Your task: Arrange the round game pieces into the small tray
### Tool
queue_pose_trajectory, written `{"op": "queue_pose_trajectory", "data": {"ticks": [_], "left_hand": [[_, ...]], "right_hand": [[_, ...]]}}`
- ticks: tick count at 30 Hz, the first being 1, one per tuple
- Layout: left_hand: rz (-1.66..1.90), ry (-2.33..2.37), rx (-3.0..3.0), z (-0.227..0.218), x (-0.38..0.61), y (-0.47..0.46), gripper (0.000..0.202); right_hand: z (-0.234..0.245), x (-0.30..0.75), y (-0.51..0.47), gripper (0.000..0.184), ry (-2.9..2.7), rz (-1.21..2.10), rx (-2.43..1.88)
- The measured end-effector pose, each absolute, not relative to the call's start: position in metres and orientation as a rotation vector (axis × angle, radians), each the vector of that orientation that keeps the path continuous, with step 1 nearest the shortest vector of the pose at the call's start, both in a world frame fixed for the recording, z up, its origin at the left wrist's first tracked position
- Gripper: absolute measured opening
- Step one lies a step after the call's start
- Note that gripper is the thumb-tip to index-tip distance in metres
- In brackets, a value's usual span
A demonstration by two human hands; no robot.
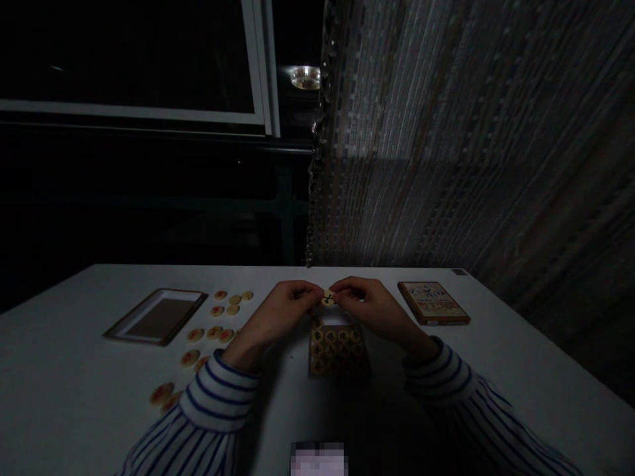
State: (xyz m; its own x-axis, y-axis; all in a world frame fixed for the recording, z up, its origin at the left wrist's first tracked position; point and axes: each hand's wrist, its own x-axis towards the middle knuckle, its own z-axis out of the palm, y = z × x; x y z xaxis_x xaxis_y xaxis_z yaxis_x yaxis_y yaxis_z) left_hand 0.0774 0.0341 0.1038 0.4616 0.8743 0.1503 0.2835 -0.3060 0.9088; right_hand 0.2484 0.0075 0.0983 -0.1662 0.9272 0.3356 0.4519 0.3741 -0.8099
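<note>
My left hand (pixel 280 314) and my right hand (pixel 370 307) meet over the far middle of a white table (pixel 69 390). Between their pinched fingertips they hold one round wooden game piece (pixel 328 297) with a dark mark on it. Just below the hands lies a small brown box tray (pixel 337 349) filled with rows of similar round pieces. Both sleeves are white with blue stripes.
Several loose round pieces with red marks (pixel 214 332) lie scattered to the left. An empty box lid (pixel 156 316) sits further left, and a printed box cover (pixel 433 302) lies to the right. A bead curtain (pixel 446 132) hangs behind the table. A blurred object (pixel 318 459) is at the near edge.
</note>
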Motion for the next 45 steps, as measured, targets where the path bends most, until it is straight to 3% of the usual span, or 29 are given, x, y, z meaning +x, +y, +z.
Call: {"op": "queue_pose_trajectory", "data": {"ticks": [13,29,39,45], "left_hand": [[0.848,1.019,1.755,0.103,0.077,0.035,0.023],[0.858,1.063,1.792,0.105,0.077,0.035,0.026],[0.845,1.197,2.043,0.089,0.071,0.047,0.029],[0.661,1.38,2.259,0.079,0.07,0.05,0.032]], "right_hand": [[0.096,0.246,0.004,0.022,-1.836,0.51,-1.221],[0.095,0.245,0.002,0.027,-2.139,-0.045,-1.255],[0.092,0.248,0.004,0.029,-2.214,-0.123,-1.339],[0.091,0.249,0.005,0.03,-2.26,-0.11,-1.424]]}}
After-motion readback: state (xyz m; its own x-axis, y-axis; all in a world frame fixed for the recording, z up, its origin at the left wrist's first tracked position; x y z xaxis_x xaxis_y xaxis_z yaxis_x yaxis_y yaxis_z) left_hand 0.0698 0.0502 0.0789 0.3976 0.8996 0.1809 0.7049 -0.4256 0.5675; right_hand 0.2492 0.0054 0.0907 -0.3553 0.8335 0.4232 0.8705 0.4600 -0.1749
